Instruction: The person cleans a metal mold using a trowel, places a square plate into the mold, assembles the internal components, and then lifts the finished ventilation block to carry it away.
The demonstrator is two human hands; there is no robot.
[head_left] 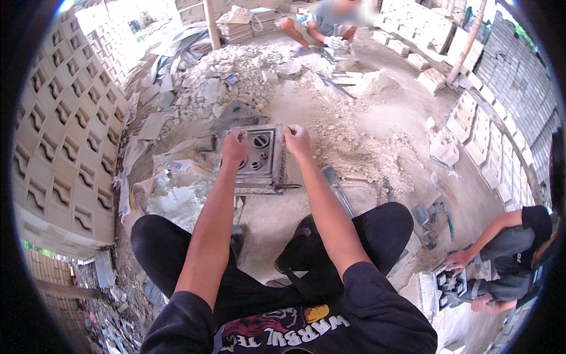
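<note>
Worker seated low, knees apart; both forearms extended fwd. Mold [266,177] on floor: dark plate w/ round holes, set in a pale-edged frame. Pos. rel. to hands: between LH [236,145] and RH [296,140], its bulk extending from LH/RH level back toward worker's feet. LH is above the mold's L side, hiding part of plate; RH is just beside the far R corner. From where I stand, can't confirm contact at either hand.

LH: fingers folded in, bunched against thumb. RH: same, knuckles up, fingertips turned toward mold. Can't tell whether either pinches anything.

Handle [288,186] projects from the mold's near R corner, on worker's side of RH.

Surroundings, ref. hands:
- Dark cloth [240,114]: just beyond LH.
- Rubble [212,85]: farther out, beyond LH.
- White powder [177,199]: L of LH, toward worker.
- Block stack [65,159]: well L of LH.
- Tool [331,176], dark head, long shaft: near RH, R and toward worker.
- Sand [368,159]: R of RH.
- Blocks [471,133]: well R of RH.
- Co-worker [510,259]: far R of RH, toward worker, both hands at a 2nd mold [433,289].
- Another co-worker [333,23], gloved, squatting: well beyond RH.
</note>
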